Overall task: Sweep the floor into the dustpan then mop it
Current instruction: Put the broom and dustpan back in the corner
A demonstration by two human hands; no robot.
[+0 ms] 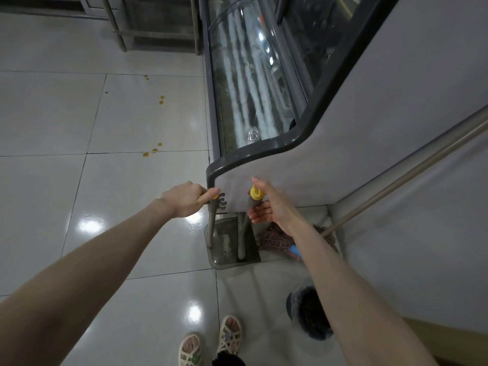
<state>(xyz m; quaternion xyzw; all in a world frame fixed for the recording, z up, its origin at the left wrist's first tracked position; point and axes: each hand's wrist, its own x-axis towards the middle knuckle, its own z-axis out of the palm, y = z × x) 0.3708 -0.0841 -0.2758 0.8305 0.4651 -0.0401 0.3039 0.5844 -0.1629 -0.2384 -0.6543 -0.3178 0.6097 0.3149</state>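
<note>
Left hand (184,198) is closed round the yellow-tipped handle of the dustpan (232,244), which stands on the tiled floor (79,128) against the near corner of the display cabinet (264,101). Right hand (269,207) is held open, fingers spread, just beside the yellow cap of the broom handle (255,193); whether it is touched cannot be told. The mop (274,237) is leaned in the gap beyond, its pole running up to the right edge. The tools are judged to be only now taken up, with sweeping not yet begun: orange spots (161,99) lie on the floor well apart from the pan. Next, the broom handle is to be closed upon and both tools lifted clear. The broom head cannot be made out, and a dark bucket (307,313) is partly hidden by the right forearm.
</note>
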